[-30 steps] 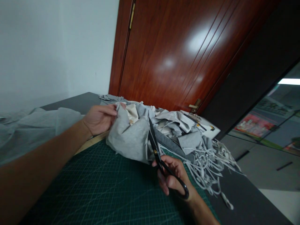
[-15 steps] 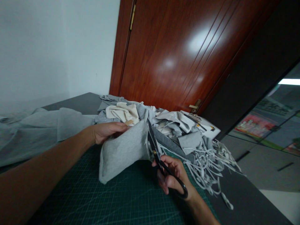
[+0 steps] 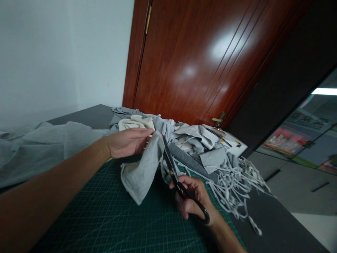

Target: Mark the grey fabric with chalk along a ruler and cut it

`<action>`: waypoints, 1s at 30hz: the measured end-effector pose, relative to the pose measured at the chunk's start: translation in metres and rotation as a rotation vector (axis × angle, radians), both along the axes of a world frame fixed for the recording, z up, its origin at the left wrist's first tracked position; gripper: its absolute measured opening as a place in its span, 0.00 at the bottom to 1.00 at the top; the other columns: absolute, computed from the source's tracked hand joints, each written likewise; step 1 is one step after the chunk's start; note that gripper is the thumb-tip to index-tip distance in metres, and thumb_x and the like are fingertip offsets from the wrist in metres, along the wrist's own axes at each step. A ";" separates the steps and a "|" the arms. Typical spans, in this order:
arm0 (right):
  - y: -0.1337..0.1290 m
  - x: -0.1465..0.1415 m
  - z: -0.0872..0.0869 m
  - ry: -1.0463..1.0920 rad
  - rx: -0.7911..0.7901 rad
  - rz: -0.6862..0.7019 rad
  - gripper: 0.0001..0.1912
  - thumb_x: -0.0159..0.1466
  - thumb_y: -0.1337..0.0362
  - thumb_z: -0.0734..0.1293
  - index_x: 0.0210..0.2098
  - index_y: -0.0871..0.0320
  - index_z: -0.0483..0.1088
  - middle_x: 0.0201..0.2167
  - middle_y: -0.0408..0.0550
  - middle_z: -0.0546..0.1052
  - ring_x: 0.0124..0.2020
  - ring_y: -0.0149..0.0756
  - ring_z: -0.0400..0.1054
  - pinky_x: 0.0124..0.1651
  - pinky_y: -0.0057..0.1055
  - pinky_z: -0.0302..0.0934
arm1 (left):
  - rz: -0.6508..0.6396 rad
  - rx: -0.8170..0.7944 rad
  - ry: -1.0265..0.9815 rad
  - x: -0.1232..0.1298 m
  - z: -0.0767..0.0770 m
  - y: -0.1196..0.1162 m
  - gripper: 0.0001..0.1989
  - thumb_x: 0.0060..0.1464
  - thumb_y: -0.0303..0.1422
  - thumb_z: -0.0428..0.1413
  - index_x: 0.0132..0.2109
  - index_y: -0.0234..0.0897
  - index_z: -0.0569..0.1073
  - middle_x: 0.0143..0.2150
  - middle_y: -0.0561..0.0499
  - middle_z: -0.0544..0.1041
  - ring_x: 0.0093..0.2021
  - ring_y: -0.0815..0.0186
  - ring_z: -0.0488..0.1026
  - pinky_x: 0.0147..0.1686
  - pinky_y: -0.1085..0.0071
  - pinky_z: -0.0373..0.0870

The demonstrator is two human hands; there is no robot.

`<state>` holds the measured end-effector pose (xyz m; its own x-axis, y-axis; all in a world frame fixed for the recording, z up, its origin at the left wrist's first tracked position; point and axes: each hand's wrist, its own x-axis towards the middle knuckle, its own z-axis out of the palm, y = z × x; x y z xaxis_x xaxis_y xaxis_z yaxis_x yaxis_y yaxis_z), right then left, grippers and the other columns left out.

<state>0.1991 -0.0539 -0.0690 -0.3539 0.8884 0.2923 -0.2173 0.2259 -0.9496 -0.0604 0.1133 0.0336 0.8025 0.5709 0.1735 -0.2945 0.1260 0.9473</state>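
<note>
A reddish-brown wooden door [image 3: 189,63] fills the top centre of the frame, a brass hinge [image 3: 148,20] on its left edge and a handle [image 3: 218,119] low at its right. Pale wall [image 3: 52,52] takes the upper left. Over on the right stands a dark cabinet [image 3: 279,80], its glossy panel [image 3: 310,126] showing reflections.

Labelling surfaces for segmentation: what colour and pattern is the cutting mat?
The cutting mat is dark green with a fine grid of lighter lines, clear in the head view.
</note>
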 end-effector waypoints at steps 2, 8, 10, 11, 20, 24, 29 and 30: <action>0.000 -0.001 -0.001 -0.004 0.003 -0.006 0.34 0.56 0.43 0.84 0.50 0.58 0.76 0.20 0.34 0.70 0.13 0.23 0.58 0.17 0.20 0.55 | 0.041 -0.010 -0.008 0.003 0.007 -0.004 0.11 0.67 0.37 0.64 0.46 0.32 0.81 0.39 0.48 0.83 0.40 0.64 0.77 0.46 0.70 0.75; -0.001 -0.003 0.000 -0.029 0.006 -0.022 0.35 0.54 0.43 0.85 0.49 0.59 0.76 0.20 0.35 0.70 0.14 0.23 0.56 0.17 0.21 0.52 | 0.155 0.016 -0.014 -0.005 0.030 -0.019 0.13 0.57 0.27 0.70 0.48 0.35 0.78 0.40 0.52 0.83 0.40 0.65 0.78 0.45 0.71 0.75; -0.002 -0.003 0.000 -0.028 0.009 -0.025 0.36 0.54 0.43 0.85 0.50 0.59 0.75 0.22 0.36 0.71 0.14 0.23 0.57 0.17 0.21 0.51 | 0.211 0.054 -0.005 -0.007 0.036 -0.022 0.19 0.54 0.25 0.71 0.52 0.36 0.77 0.42 0.52 0.84 0.42 0.63 0.79 0.46 0.69 0.75; -0.002 -0.003 -0.001 -0.024 0.011 -0.027 0.36 0.54 0.43 0.85 0.51 0.59 0.75 0.22 0.36 0.72 0.14 0.23 0.58 0.17 0.20 0.51 | 0.224 0.073 0.003 -0.008 0.038 -0.022 0.21 0.53 0.25 0.71 0.54 0.36 0.77 0.44 0.51 0.84 0.43 0.63 0.79 0.48 0.68 0.75; -0.002 -0.007 -0.001 -0.020 0.009 -0.050 0.36 0.53 0.43 0.86 0.51 0.57 0.74 0.31 0.42 0.77 0.16 0.23 0.59 0.18 0.22 0.54 | 0.225 0.155 0.066 -0.012 0.046 -0.031 0.37 0.47 0.24 0.71 0.65 0.38 0.73 0.48 0.52 0.84 0.50 0.59 0.78 0.53 0.65 0.73; -0.004 -0.011 0.005 -0.050 0.006 -0.025 0.39 0.52 0.37 0.84 0.49 0.59 0.75 0.21 0.36 0.70 0.16 0.26 0.59 0.20 0.23 0.53 | 0.219 0.193 0.089 -0.015 0.048 -0.033 0.41 0.46 0.23 0.71 0.67 0.38 0.71 0.51 0.50 0.83 0.53 0.56 0.78 0.54 0.63 0.73; -0.006 -0.015 0.011 -0.051 0.014 -0.015 0.39 0.53 0.39 0.84 0.50 0.59 0.74 0.23 0.38 0.73 0.18 0.27 0.59 0.22 0.25 0.51 | 0.210 0.223 0.097 -0.018 0.049 -0.032 0.43 0.45 0.24 0.72 0.68 0.40 0.71 0.62 0.47 0.80 0.60 0.53 0.77 0.56 0.62 0.73; -0.006 -0.016 0.011 -0.049 0.018 -0.018 0.38 0.53 0.39 0.84 0.50 0.58 0.74 0.23 0.38 0.72 0.18 0.27 0.59 0.22 0.25 0.50 | 0.203 0.225 0.097 -0.019 0.049 -0.032 0.44 0.44 0.24 0.72 0.69 0.41 0.70 0.63 0.47 0.79 0.60 0.52 0.76 0.56 0.63 0.74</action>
